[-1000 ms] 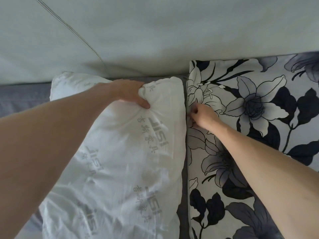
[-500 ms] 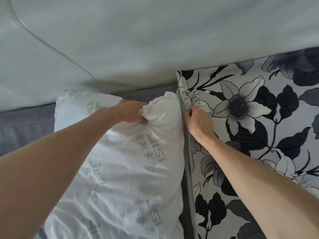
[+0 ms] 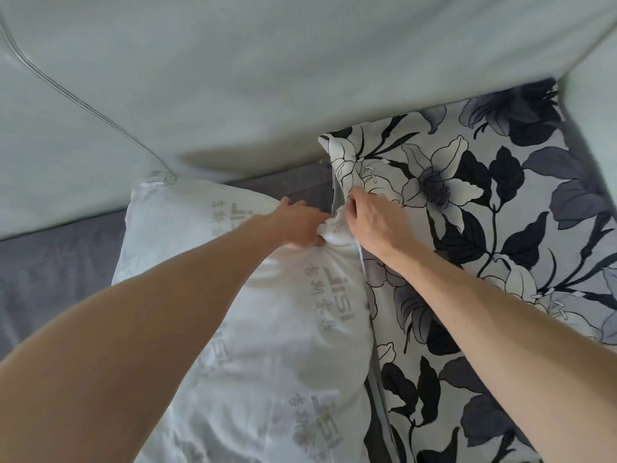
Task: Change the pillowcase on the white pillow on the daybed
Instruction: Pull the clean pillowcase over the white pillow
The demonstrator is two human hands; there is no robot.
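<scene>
on the daybed (image 3: 50, 262) the left hand (image 3: 300, 225) bunches the pillow (image 3: 273, 329) corner in curled fingers, small enough to enter the floral case (image 3: 467, 262) just beside it, whose open edge the right hand (image 3: 374, 218) pinches up to receive it.

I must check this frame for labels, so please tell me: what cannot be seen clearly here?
- Head view: the left hand covers its own fingertips on the pillow corner; its grip is unclear.
- The right hand hides the pillowcase opening.
- The frame's bottom edge cuts off both.
</scene>
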